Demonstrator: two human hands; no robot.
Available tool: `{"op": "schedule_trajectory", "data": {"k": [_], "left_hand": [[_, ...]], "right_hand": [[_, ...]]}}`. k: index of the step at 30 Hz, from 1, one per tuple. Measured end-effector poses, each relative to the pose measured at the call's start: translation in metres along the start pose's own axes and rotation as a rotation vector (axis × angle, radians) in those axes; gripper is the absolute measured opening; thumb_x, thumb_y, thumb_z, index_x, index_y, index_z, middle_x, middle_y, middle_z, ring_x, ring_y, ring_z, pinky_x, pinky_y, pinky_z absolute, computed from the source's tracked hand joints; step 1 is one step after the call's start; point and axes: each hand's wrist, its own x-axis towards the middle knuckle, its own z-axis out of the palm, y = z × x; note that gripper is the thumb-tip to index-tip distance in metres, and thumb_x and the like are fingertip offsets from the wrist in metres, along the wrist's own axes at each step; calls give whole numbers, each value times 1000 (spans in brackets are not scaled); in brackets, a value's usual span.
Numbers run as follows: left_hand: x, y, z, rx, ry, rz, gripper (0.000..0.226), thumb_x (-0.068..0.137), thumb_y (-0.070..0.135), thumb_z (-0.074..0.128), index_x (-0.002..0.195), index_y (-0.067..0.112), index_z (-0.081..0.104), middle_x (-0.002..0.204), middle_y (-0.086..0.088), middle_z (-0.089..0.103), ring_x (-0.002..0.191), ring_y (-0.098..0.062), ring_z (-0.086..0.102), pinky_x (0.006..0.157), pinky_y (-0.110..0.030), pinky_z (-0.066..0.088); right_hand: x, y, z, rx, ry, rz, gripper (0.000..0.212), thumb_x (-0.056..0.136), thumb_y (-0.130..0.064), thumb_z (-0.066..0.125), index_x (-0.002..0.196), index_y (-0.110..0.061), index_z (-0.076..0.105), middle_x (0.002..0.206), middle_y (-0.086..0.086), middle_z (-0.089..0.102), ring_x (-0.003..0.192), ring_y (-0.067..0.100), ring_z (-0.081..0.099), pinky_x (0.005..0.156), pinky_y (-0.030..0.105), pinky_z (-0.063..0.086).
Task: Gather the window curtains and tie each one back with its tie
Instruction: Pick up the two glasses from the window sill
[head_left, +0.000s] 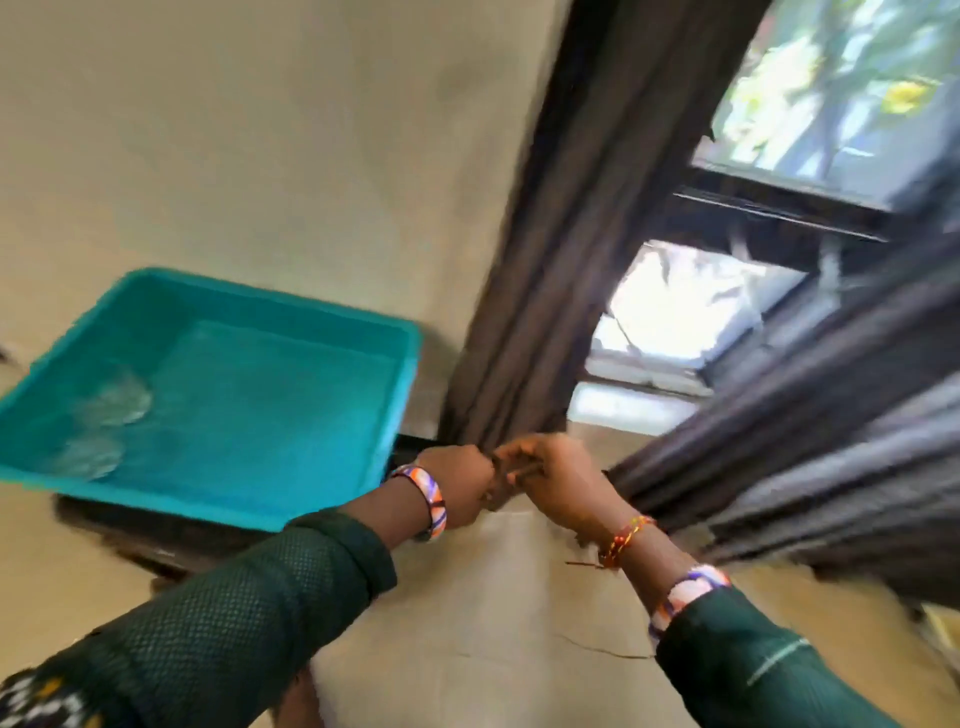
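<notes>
A dark brown curtain (561, 249) hangs in folds beside the window (831, 93), drawn narrow at its lower end. My left hand (460, 483) and my right hand (558, 478) meet just under that gathered end, fingers closed on a thin dark tie (506, 480) between them. The tie is mostly hidden by my fingers. A second dark curtain (831, 415) spreads out to the right, loose and blurred.
A teal plastic tub (311, 322) sits on a dark stand left of the curtain, close to my left wrist. A beige wall (260, 130) fills the left side. Bright window panes show behind the curtains.
</notes>
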Motion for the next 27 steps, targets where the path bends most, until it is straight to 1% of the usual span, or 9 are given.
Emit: {"op": "schedule_trajectory", "data": {"k": [2, 3, 5, 7, 10, 15, 19, 22, 27], "left_hand": [[24, 61, -6, 50, -42, 94, 26, 91, 19, 40, 106, 11, 60, 107, -15, 63, 100, -37, 60, 75, -34, 48], [33, 85, -7, 67, -59, 126, 25, 90, 19, 40, 103, 9, 60, 106, -15, 63, 100, -37, 60, 74, -32, 47], [55, 141, -10, 103, -85, 226, 26, 90, 19, 42, 104, 9, 61, 107, -14, 64, 100, -35, 60, 79, -35, 51], [76, 194, -12, 142, -103, 326, 27, 89, 20, 44, 106, 11, 63, 106, -13, 65, 99, -34, 60, 82, -38, 52], [106, 261, -13, 183, -108, 437, 28, 91, 23, 43, 109, 14, 62, 108, -12, 64, 101, -35, 60, 81, -38, 52], [159, 348, -23, 243, -94, 552, 34, 92, 24, 46, 123, 14, 56, 120, -13, 60, 110, -34, 56, 91, -37, 46], [220, 390, -23, 256, -114, 602, 34, 90, 21, 45, 119, 11, 59, 112, -16, 63, 104, -36, 59, 87, -36, 48], [278, 424, -21, 220, -165, 607, 29, 87, 18, 46, 107, 7, 63, 105, -19, 66, 100, -39, 60, 82, -39, 50], [368, 480, -30, 137, -325, 588, 30, 90, 21, 45, 110, 7, 62, 114, -17, 63, 109, -34, 56, 89, -35, 45]], "right_hand": [[-50, 44, -32, -33, 43, 59, 33, 83, 5, 51, 108, -8, 68, 98, 2, 69, 82, 10, 58, 60, 1, 40], [-68, 63, -43, -34, 50, 93, 34, 83, 5, 49, 110, -7, 67, 99, 3, 68, 82, 15, 60, 63, 4, 44], [-113, 105, -68, -46, 113, 157, 30, 83, 1, 52, 106, -7, 69, 101, 10, 71, 92, 24, 66, 76, 21, 50], [-152, 145, -90, -100, 147, 216, 27, 81, -1, 55, 103, -8, 70, 102, 11, 71, 99, 24, 65, 83, 29, 48], [-195, 197, -113, -159, 171, 322, 31, 84, -3, 55, 112, -10, 66, 113, 10, 67, 108, 24, 60, 88, 26, 43], [-239, 267, -144, -165, 199, 434, 31, 85, -8, 59, 116, -14, 64, 118, 10, 63, 111, 26, 57, 93, 31, 48], [-251, 329, -173, -159, 195, 483, 30, 85, -6, 59, 115, -9, 63, 116, 12, 63, 108, 28, 57, 88, 33, 48], [-248, 386, -197, -130, 165, 520, 30, 86, -10, 59, 117, -7, 61, 118, 12, 62, 110, 27, 56, 88, 32, 45], [-226, 464, -235, -21, 124, 575, 31, 88, -11, 56, 119, -11, 61, 122, 9, 62, 114, 23, 55, 91, 26, 40]]}}
